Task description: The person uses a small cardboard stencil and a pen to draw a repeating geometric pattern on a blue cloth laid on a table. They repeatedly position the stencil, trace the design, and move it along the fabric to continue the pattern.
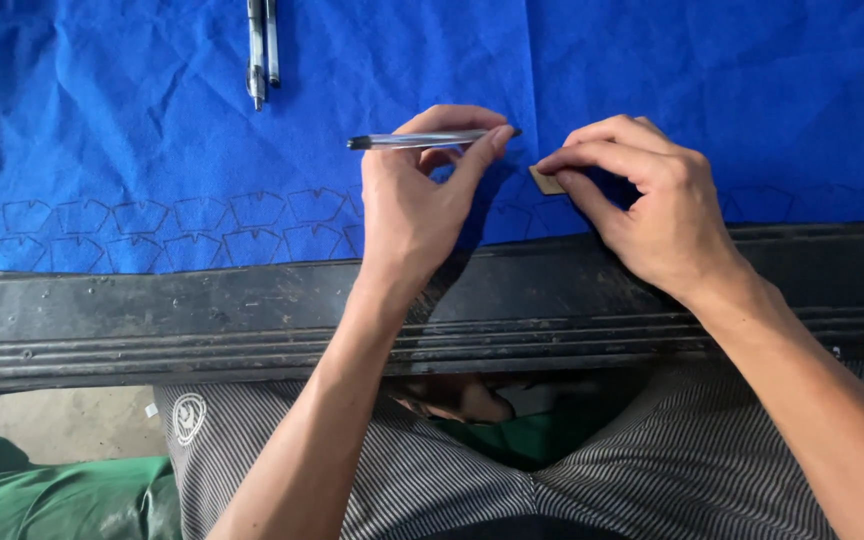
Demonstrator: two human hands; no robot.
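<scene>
I see no packages, signs or screens; only a small round white emblem [189, 417] on my near-left striped trousers

Dark, scuffed black worktop front edge with ridged grooves [152, 330], bare grey concrete floor [62, 425] below its left end, crumpled green cloth [52, 500] on the floor, even daylight, soft shadows

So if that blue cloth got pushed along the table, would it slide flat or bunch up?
The blue cloth would probably bunch up: it already shows creases and soft folds, so it looks thin and floppy. It seems light too. The right hand pressing a small tan piece on it may pin that spot.
</scene>
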